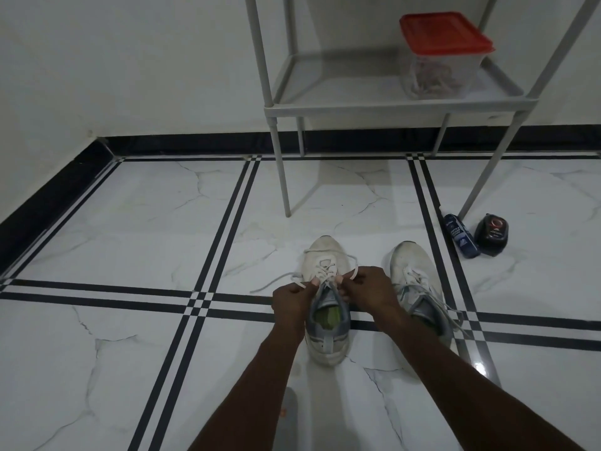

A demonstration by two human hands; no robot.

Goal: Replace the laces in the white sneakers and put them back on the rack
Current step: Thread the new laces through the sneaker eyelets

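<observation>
**Over the left sneaker, both hands on the lace ends**

At the throat of the left sneaker (327, 294), I see my left hand (292, 299) and right hand (369, 289) facing each other across the tongue, each with fingers curled and pinching one end of the lace (325, 271). The loose ends run outward to both sides onto the floor (130, 249). The sneaker stands with its long axis pointing straight away from me, toe toward the rack (390, 105), heel nearest to my arms. So the eyelet rows run forward from the hands, and I judge any pull should go outward, across that axis. The right sneaker (416, 281) lies just beside, parallel, closer to the right hand, its lace looking loose. The rack shelf is well apart, beyond both toes, carrying a red-lidded container (442, 56). Two dark bottles (478, 236) lie near its front right leg.
</observation>
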